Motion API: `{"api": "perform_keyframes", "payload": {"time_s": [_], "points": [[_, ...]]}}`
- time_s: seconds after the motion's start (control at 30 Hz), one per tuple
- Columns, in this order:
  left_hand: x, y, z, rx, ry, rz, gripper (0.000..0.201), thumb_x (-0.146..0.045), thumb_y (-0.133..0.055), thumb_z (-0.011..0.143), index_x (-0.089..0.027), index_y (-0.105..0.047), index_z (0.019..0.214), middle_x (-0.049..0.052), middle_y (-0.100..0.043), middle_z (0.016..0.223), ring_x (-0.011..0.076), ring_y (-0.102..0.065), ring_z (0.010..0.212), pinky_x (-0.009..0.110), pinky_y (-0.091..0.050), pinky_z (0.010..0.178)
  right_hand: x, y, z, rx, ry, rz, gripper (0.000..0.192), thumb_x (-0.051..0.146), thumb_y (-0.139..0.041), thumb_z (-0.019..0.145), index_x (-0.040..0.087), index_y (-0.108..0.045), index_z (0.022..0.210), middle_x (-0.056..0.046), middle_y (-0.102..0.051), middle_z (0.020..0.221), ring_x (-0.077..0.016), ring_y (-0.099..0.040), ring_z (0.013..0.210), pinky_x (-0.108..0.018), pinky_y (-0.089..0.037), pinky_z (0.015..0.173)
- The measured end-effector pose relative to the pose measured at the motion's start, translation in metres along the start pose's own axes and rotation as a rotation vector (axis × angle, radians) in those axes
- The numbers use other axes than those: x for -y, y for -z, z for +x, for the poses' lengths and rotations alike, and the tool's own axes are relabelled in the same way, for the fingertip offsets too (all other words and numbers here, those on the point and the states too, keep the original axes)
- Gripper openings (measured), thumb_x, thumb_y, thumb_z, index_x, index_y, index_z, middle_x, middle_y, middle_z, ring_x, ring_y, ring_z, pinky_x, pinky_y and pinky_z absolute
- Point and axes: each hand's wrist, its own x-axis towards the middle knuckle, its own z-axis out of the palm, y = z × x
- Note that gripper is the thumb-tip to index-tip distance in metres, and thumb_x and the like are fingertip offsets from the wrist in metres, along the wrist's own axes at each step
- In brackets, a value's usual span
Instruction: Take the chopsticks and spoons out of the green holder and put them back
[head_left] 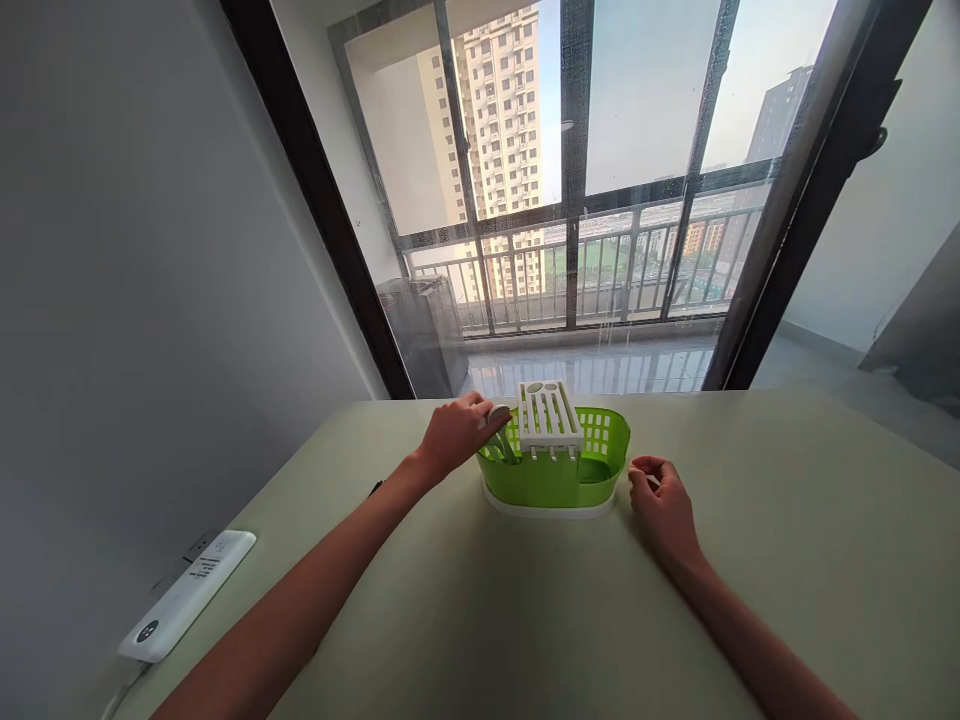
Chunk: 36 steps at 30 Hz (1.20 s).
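Observation:
A green plastic basket (540, 490) with a white base stands on the table, a white slotted rack (551, 420) set across its top. At the basket's left end, my left hand (459, 435) is closed on a pale spoon-like utensil (501, 418). The utensil's rounded end is up by my fingers and its stem reaches down into the basket. My right hand (664, 500) rests beside the basket's right end, fingers curled with the fingertips close to its wall. Nothing shows in that hand, and I cannot tell whether it touches the basket.
The pale green table (555, 620) spreads around the basket. A white power strip (191, 595) with a cable lies at the left edge by the wall. A small dark object (376, 487) is partly hidden behind my left forearm. Beyond the table is a dark-framed glass door (574, 200).

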Motion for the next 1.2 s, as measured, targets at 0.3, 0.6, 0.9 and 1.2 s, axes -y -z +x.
{"api": "perform_keyframes", "payload": {"time_s": [0.3,0.6,0.9,1.2], "points": [[-0.005,0.005,0.006,0.104,-0.065,-0.038,0.055,-0.059,-0.038,0.104,-0.020,-0.068,0.078,0.008,-0.070,0.073,0.0225,-0.065,0.066,0.028,-0.036,0.060,-0.001,-0.001,0.001,0.009,0.000,0.004,0.034,0.047,-0.062,0.075,0.021,-0.061,0.096,-0.004,-0.069,0.083,-0.0217,-0.062,0.068,-0.034,-0.046,0.064],[-0.001,0.035,0.009,-0.031,-0.044,-0.122,0.055,-0.060,-0.036,0.105,-0.019,-0.069,0.088,0.004,-0.071,0.079,0.0180,-0.064,0.066,0.027,-0.040,0.063,0.000,-0.002,0.001,0.019,-0.010,-0.022,0.032,0.047,-0.059,0.079,0.021,-0.059,0.097,-0.006,-0.070,0.094,-0.0226,-0.064,0.077,-0.034,-0.047,0.069],[0.034,0.094,0.003,-0.487,0.443,-0.345,0.059,-0.067,-0.057,0.090,-0.016,-0.064,0.063,-0.003,-0.048,0.053,0.0115,-0.044,0.054,0.025,-0.029,0.051,-0.001,-0.001,0.001,0.018,0.001,-0.040,0.032,0.047,-0.058,0.080,0.021,-0.059,0.098,-0.006,-0.070,0.096,-0.0215,-0.063,0.074,-0.034,-0.047,0.069],[0.106,0.088,-0.055,-0.046,0.764,-0.776,0.075,-0.090,-0.061,0.067,-0.016,-0.069,0.079,0.002,-0.064,0.070,0.0137,-0.052,0.061,0.024,-0.042,0.056,-0.004,0.000,0.002,0.001,0.029,-0.041,0.035,0.049,-0.060,0.078,0.020,-0.060,0.097,-0.008,-0.071,0.093,-0.0216,-0.063,0.071,-0.033,-0.046,0.065]]}}
